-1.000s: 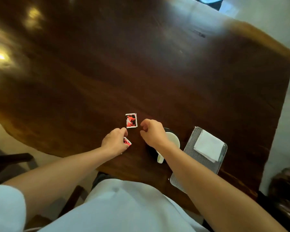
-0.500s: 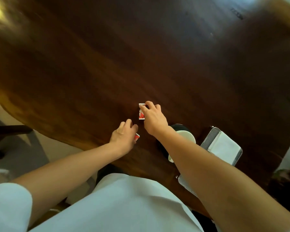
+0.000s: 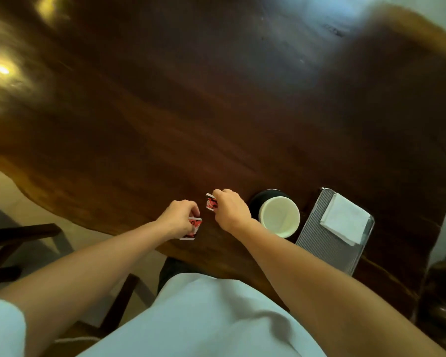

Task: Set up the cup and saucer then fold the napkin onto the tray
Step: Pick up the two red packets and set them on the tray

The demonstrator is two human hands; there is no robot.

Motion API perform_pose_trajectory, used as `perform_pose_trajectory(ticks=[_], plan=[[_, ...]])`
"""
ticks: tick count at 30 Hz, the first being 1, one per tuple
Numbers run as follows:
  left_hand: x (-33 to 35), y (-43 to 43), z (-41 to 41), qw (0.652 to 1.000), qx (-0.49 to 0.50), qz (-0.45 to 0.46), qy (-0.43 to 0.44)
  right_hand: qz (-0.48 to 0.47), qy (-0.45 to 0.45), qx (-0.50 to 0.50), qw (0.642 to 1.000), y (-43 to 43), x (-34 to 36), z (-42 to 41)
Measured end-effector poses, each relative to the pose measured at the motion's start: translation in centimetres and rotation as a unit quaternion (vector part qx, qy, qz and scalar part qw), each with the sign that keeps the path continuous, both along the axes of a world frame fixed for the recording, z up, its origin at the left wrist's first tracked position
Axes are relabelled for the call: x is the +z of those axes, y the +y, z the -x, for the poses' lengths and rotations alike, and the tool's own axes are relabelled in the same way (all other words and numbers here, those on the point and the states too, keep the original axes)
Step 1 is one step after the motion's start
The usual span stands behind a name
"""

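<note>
**Change since the earlier frame:** the right hand (image 3: 231, 211) lay with fingers stretched over 1 red-and-white packet flat on the table (image 3: 216, 112). It now pinches that packet, which stands tilted on edge. The left hand's packet was mostly hidden and now shows below the knuckles.

1. **Left hand** (image 3: 179, 220): fingers curled, pinching the left packet (image 3: 192, 228) near the table's front edge. Whether the packet touches the wood cannot be told.
2. **Right hand:** fingers curled, fingertips pinching the right packet (image 3: 211, 202). The 2 packets are near each other but apart.
3. **Cup** (image 3: 278, 217): white and upright, with its mouth toward the camera. It stands on the saucer, just right of the right wrist.
4. **Saucer** (image 3: 258, 202): dark and round, showing behind and left of the cup.
5. **Tray** (image 3: 319, 243): ribbed grey metal, rectangular, lying at an angle just right of the saucer.
6. **Napkin** (image 3: 344, 221): white and folded, lying on the far half of the tray.
7. **Table:** dark glossy wood, with blurred light reflections at the left.
8. **Chair** (image 3: 23, 233): dark wood, lower left, beyond the table's edge.
</note>
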State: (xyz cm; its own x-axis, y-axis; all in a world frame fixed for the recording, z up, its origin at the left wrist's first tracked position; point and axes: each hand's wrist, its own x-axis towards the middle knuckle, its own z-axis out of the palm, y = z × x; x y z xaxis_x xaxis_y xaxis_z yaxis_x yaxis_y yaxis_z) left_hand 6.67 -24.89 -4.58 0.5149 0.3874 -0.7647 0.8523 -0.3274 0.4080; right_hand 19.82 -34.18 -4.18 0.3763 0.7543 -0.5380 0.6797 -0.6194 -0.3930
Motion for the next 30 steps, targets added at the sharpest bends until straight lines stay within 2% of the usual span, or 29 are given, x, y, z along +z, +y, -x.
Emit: perform_pose_trajectory(ticks=[3, 6, 8, 12, 14, 20, 24, 27, 30], plan=[[1.0, 0.9, 0.4, 0.998, 0.053, 0.037, -0.015, -0.04, 0.047, -0.093, 0.994, -0.8, 1.5, -0.4], [2.8, 1.0, 0.0, 0.981, 0.155, 0.104, -0.057, -0.073, 0.133, -0.218, 0.964, -1.7, 3.8, -1.2], [4.3, 0.8, -0.7, 0.957, 0.225, 0.161, -0.089, -0.096, 0.195, -0.291, 0.932, -2.3, 5.6, -1.6], [7.7, 0.5, -2.3, 0.894, 0.294, 0.297, -0.161, -0.186, 0.239, -0.349, 0.887, -4.2, 9.1, -2.6], [9.2, 0.5, -3.0, 0.878, 0.293, 0.333, -0.181, -0.231, 0.244, -0.372, 0.865, -5.5, 10.5, -3.4], [12.1, -1.2, -6.3, 0.879, 0.264, 0.342, -0.202, -0.289, 0.327, -0.436, 0.787, -9.6, 13.1, -4.9], [13.7, -3.9, -9.1, 0.866, 0.246, 0.382, -0.209, -0.281, 0.328, -0.482, 0.762, -12.5, 13.4, -4.8], [14.5, -6.1, -10.6, 0.878, 0.175, 0.395, -0.204, -0.274, 0.317, -0.518, 0.746, -14.7, 13.6, -4.5], [15.0, -8.1, -11.4, 0.892, 0.112, 0.378, -0.222, -0.273, 0.301, -0.523, 0.749, -16.8, 13.8, -4.3]])
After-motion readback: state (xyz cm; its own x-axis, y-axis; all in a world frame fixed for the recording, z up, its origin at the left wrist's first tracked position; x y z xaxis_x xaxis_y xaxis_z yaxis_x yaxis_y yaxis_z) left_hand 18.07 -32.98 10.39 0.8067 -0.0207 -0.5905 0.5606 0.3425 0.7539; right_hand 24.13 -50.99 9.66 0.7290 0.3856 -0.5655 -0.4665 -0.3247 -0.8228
